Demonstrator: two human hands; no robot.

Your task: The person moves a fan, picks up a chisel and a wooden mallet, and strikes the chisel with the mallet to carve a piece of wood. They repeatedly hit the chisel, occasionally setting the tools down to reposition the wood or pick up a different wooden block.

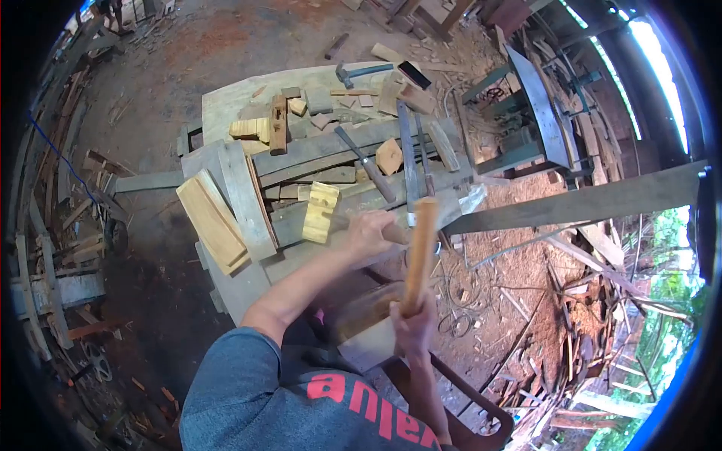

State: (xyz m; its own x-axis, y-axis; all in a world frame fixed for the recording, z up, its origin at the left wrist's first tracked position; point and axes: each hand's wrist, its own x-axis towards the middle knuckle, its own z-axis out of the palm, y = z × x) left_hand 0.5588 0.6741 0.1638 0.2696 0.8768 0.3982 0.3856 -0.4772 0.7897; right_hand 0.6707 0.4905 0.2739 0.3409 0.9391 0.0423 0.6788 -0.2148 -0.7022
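Observation:
My left hand [371, 234] is closed over the near right part of the workbench, its fingers curled. A short brown piece shows by its fingertips, too blurred to name. My right hand [416, 327] grips the lower end of a light brown wooden bar [423, 248], which stands up toward the camera. Left of my left hand lies a yellow notched wood block [321, 213]. Just beyond are a chisel [365, 163], a long flat metal strip [408, 150] and a small many-sided wood block [389, 156].
The plank-topped workbench [226, 160] carries a hammer [363, 71], a wooden hand plane [279, 126], a yellow block [250, 129] and a pale board [213, 222]. A long saw blade [587, 201] stretches to the right. Sawdust [519, 248] and offcuts cover the ground there.

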